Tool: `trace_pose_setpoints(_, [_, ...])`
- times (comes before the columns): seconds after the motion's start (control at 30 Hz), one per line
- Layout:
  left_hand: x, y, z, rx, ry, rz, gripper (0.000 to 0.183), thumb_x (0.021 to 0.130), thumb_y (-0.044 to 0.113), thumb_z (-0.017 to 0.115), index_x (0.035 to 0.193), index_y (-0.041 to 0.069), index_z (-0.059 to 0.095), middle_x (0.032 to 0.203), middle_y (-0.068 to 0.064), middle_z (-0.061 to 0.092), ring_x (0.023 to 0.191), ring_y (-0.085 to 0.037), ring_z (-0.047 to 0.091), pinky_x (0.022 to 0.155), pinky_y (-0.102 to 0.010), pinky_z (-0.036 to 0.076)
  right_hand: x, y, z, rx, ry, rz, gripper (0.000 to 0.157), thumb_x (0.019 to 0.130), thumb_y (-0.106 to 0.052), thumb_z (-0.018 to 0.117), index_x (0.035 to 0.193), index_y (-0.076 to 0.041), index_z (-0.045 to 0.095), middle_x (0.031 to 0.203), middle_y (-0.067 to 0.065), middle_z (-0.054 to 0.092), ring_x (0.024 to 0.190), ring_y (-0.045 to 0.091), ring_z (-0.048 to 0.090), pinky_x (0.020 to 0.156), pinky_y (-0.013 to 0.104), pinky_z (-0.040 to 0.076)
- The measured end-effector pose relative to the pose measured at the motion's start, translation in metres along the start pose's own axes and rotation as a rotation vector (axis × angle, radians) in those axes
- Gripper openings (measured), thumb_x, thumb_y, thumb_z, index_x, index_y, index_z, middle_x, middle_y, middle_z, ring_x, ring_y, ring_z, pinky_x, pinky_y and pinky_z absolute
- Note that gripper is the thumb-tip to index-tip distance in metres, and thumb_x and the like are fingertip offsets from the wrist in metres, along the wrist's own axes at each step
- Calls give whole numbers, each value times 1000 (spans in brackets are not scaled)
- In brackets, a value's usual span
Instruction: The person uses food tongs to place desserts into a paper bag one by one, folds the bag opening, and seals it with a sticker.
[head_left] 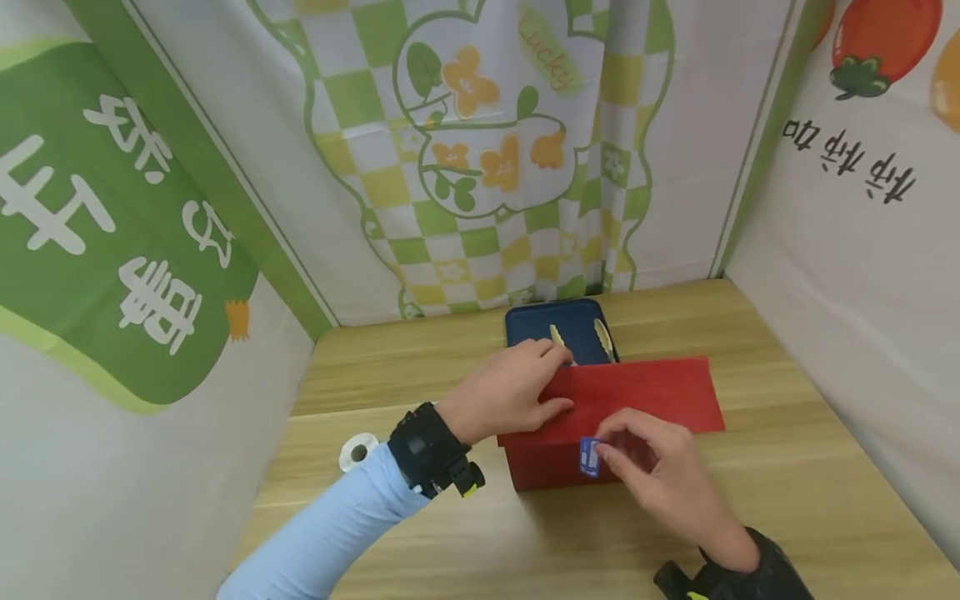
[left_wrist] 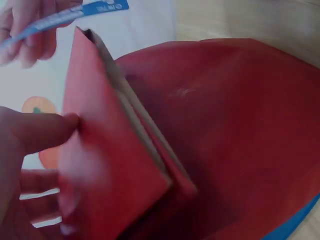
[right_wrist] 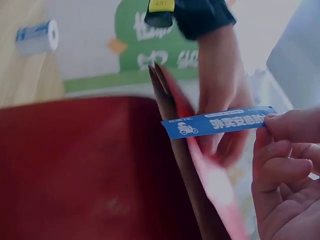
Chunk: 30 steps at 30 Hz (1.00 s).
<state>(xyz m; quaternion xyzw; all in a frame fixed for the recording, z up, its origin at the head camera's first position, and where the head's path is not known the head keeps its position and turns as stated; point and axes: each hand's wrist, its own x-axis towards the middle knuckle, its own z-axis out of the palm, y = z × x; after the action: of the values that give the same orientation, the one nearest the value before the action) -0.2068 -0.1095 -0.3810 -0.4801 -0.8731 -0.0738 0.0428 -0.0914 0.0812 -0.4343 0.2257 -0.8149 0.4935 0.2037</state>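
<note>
A red paper bag [head_left: 637, 396] has its top folded over into a flat flap. My left hand [head_left: 517, 387] holds the folded top near its left end, the thumb on one side and the fingers on the other. Between thumb and fingertips my right hand [head_left: 663, 475] pinches a blue sticker strip [right_wrist: 215, 123] printed with white characters and a small scooter. The strip's free end overlaps the fold's edge in the right wrist view. In the left wrist view, the fold [left_wrist: 120, 165] shows layered paper edges, slightly parted.
Behind the bag lies a dark blue tray [head_left: 531, 323] with pale scalloped tong tips [head_left: 604, 337] over it. A white sticker roll [head_left: 348, 458] sits on the wooden table [head_left: 420, 533], left of the bag. Printed cloth walls [head_left: 840, 250] enclose the table's back and sides.
</note>
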Motion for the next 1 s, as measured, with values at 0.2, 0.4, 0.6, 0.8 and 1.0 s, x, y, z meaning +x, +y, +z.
trace_pose_setpoints(0.2, [7,0,10,82,72,13,30,87,28,67,110,11,60,99,-2,65,85,-15,55,70,-27,54,0,35,-1,-95,42,74,25,76,1,75,90,-15,63,71,-5,59,59,9,50,48,22,44])
trace_pose_setpoints(0.4, [8,0,20,128,131,40,21,87,24,67,102,11,58,95,-3,65,82,-15,56,65,-26,54,0,59,16,-169,134,61,26,72,3,78,89,-12,65,72,-3,60,60,9,48,49,23,43])
trace_pose_setpoints(0.6, [9,0,28,142,149,69,20,88,23,66,101,11,58,93,-3,64,82,-15,57,62,-26,54,3,70,32,-279,271,-15,23,73,6,76,89,-6,66,76,4,61,63,12,49,50,28,45])
trace_pose_setpoints(0.8, [10,-3,32,128,158,90,20,87,24,67,100,11,59,94,-2,65,83,-14,57,62,-26,54,4,75,44,-455,355,-97,21,72,2,77,89,0,65,81,15,66,68,21,63,61,40,59])
trace_pose_setpoints(1.0, [10,-4,32,130,191,125,26,86,29,68,101,10,60,92,-3,65,79,-14,57,58,-26,53,8,78,46,-544,391,-100,28,71,0,79,88,2,57,72,14,60,56,19,58,49,35,56])
